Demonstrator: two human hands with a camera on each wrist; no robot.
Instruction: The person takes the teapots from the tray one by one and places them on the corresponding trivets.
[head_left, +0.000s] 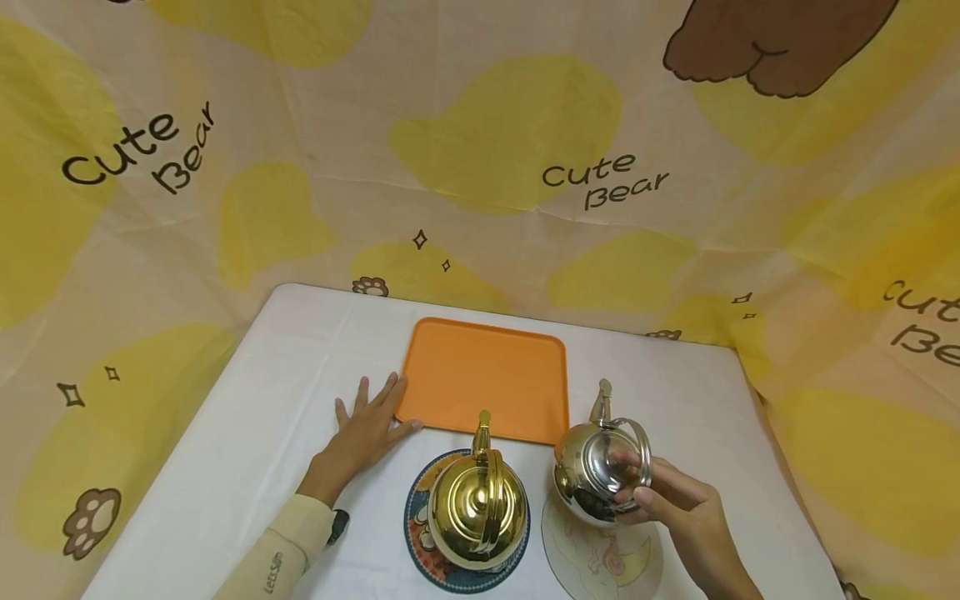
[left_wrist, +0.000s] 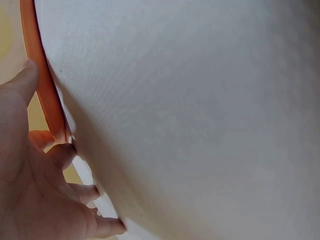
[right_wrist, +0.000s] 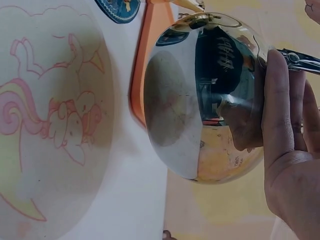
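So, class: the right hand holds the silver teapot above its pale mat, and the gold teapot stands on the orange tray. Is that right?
Not quite. In the head view the gold teapot stands on the blue mat, in front of the orange tray. The right hand does hold the silver teapot.

The white mat (head_left: 600, 550) runs off the head view's bottom edge.

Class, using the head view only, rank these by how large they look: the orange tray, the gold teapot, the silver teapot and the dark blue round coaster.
1. Flat orange plastic tray
2. Dark blue round coaster, largely covered
3. Shiny gold metal teapot
4. Shiny silver metal teapot

The silver teapot is lifted and tilted, so the teapot order is unsure.
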